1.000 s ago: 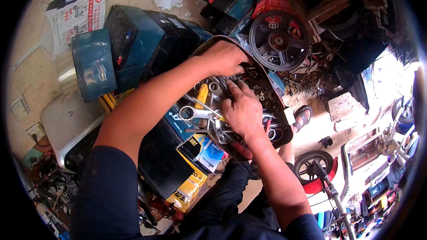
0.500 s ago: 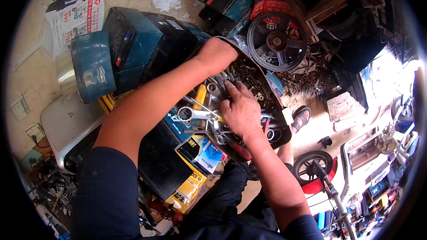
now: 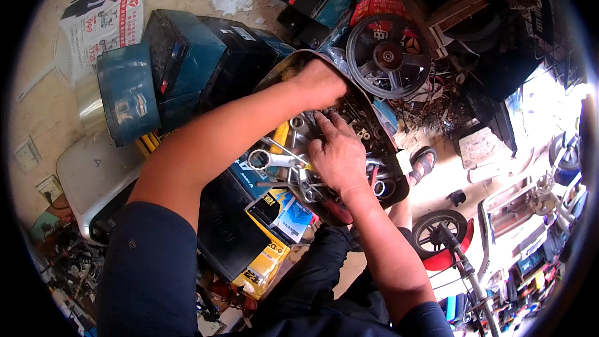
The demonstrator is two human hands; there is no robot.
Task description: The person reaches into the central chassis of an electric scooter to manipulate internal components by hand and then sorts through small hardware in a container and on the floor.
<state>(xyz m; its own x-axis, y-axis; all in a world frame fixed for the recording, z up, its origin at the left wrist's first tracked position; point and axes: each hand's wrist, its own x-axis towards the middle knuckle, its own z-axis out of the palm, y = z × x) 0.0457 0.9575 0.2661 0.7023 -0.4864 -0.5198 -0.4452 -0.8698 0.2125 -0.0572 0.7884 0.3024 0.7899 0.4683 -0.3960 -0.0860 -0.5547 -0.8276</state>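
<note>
A dark curved tray (image 3: 392, 150) full of wrenches, sockets and small metal parts sits in front of me on top of black boxes. My left hand (image 3: 319, 82) is closed at the tray's far rim, fingers hidden among the parts; what it grips cannot be made out. My right hand (image 3: 337, 150) lies palm down over the middle of the pile, fingers spread and digging into the small parts. A silver ring wrench (image 3: 269, 160) lies just left of my right hand, beside a yellow-handled tool (image 3: 281, 134).
Dark blue and black battery boxes (image 3: 187, 62) stand to the left. A black spoked wheel (image 3: 388, 56) leans behind the tray. A yellow and blue box (image 3: 274, 224) lies below it. A white casing (image 3: 93, 181) sits far left. A small red-fendered wheel (image 3: 443, 237) stands at the right.
My left hand has moved slightly up along the tray's far rim. My right hand has shifted a little within the pile of tools, still rummaging.
</note>
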